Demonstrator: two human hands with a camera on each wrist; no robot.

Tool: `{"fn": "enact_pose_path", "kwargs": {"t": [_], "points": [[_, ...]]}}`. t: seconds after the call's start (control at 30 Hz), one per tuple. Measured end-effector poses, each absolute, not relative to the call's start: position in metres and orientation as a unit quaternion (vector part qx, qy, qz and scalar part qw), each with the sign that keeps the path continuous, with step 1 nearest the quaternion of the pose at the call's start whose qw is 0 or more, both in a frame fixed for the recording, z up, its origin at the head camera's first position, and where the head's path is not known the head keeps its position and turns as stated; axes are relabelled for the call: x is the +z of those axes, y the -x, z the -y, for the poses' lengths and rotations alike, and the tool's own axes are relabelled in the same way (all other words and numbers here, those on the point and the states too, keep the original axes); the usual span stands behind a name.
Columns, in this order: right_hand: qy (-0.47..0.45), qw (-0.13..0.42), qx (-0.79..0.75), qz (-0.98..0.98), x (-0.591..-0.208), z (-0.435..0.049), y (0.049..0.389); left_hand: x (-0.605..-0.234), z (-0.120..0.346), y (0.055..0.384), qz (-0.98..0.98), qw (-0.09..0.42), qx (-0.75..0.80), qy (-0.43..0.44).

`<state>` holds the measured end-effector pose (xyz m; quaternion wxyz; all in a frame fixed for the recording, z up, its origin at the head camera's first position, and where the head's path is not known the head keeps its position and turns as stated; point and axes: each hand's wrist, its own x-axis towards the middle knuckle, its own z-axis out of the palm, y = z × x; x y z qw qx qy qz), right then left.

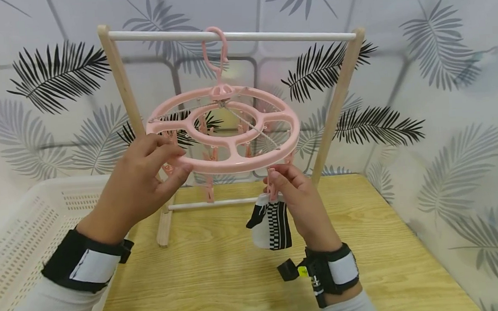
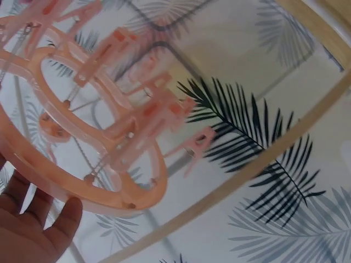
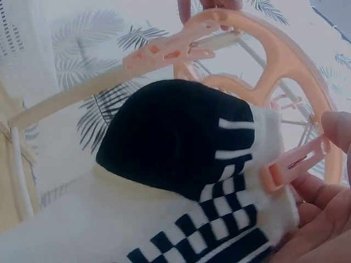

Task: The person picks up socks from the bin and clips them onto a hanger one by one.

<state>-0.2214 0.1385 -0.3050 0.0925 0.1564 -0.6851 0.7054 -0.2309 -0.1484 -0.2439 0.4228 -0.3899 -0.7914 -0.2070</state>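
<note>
A round pink clip hanger (image 1: 241, 164) hangs by its hook from a white rail. My left hand (image 1: 142, 173) grips the near left part of its rim between thumb and fingers. At the front right, my right hand (image 1: 304, 202) pinches a pink clothespin (image 1: 272, 185) that dangles from the rim. A black and white sock (image 1: 271, 225) hangs under that clothespin, its cuff in the jaws. In the right wrist view, the sock (image 3: 175, 139) shows a black toe or heel patch and a checkered band, with the clothespin (image 3: 296, 163) across its white cuff.
The rail (image 1: 268, 34) belongs to a stand with wooden legs (image 1: 341, 99) on a wood-grain table (image 1: 221, 265). A white perforated basket (image 1: 43, 189) stands at the left. Several other pink clothespins (image 1: 209, 189) hang from the ring. A leaf-patterned backdrop (image 1: 441, 117) lies behind.
</note>
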Motion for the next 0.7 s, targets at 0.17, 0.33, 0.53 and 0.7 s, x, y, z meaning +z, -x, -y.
{"fn": "enact_pose_path", "kwargs": {"t": [0.17,0.33,0.53,0.7], "points": [[-0.152,0.099,0.704,0.687,-0.304,-0.143,0.220,-0.241,0.143,0.220,0.802,0.415,-0.217,0.370],[-0.150,0.106,0.698,0.692,-0.303,-0.147,0.220,-0.239,0.138,0.213,0.807,0.409,-0.242,0.351],[-0.123,0.130,0.703,0.689,-0.301,-0.149,0.216,-0.240,0.133,0.207,0.809,0.405,-0.256,0.342],[-0.092,0.194,0.704,0.677,-0.296,-0.150,0.207,-0.238,0.128,0.204,0.806,0.411,-0.250,0.344]]}}
